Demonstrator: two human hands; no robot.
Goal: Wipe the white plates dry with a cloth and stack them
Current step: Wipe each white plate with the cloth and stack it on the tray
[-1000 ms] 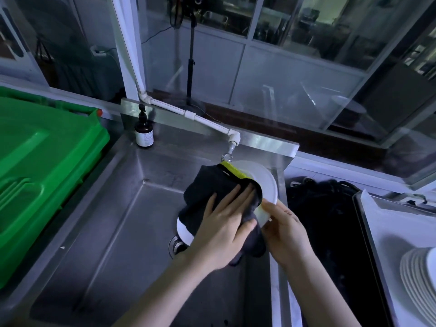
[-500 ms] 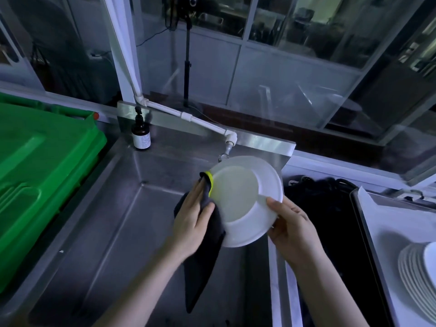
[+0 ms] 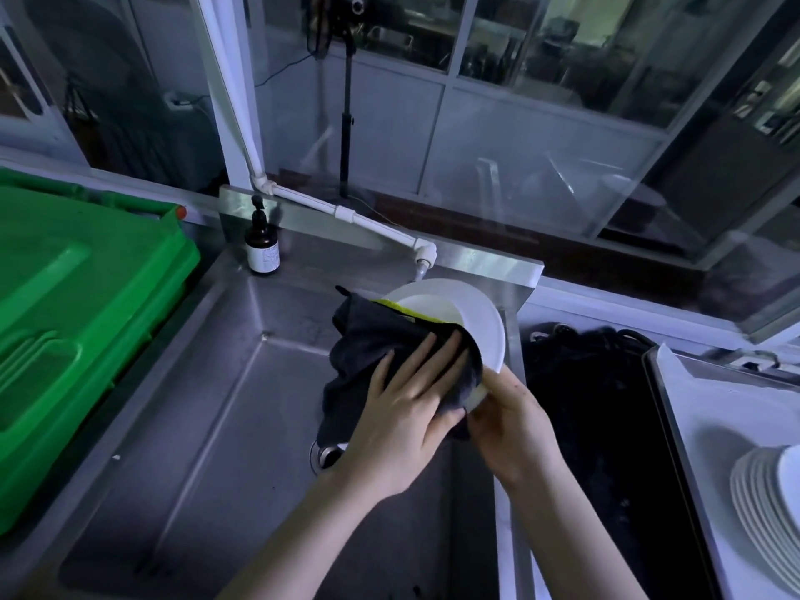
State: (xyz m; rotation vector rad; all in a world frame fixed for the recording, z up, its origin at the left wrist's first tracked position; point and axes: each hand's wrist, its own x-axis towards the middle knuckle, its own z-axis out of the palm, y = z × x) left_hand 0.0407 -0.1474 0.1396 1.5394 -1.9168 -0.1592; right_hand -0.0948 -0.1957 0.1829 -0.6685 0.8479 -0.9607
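where the view begins at the far left, a green plastic bin [image 3: 65, 322] with a moulded lid sits beside the steel sink [image 3: 208, 409]. a dark pump bottle [image 3: 262, 244] with a pale label stands upright on the sink's back ledge, just right of the bin's corner. a white pipe [image 3: 342, 212] runs down from a post and slants right to an elbow and spout above the basin. down in the basin floor, the round drain [image 3: 325, 456] shows partly under the hanging cloth.

over the basin, the left hand [image 3: 404, 422] lies flat with its fingers spread, pressing a dark cloth [image 3: 372, 357] against the face of a white plate [image 3: 472, 313]. the cloth has a yellow-green edge showing near the plate's top, and its loose part hangs down on the left toward the drain. the plate is held tilted above the sink's right side, its upper and right rim bare, the rest covered by cloth.

the right hand [image 3: 511, 420] grips the plate's lower right rim, fingers closed around the edge; how far they reach behind the plate cannot be told.

right of the sink wall lies a dark, shadowed area with something black and coiled [image 3: 597, 383], too dim to name. further right, a pale tray [image 3: 710, 409] carries a stack of white plates [image 3: 766, 504] at the frame's edge, well apart from the held plate.
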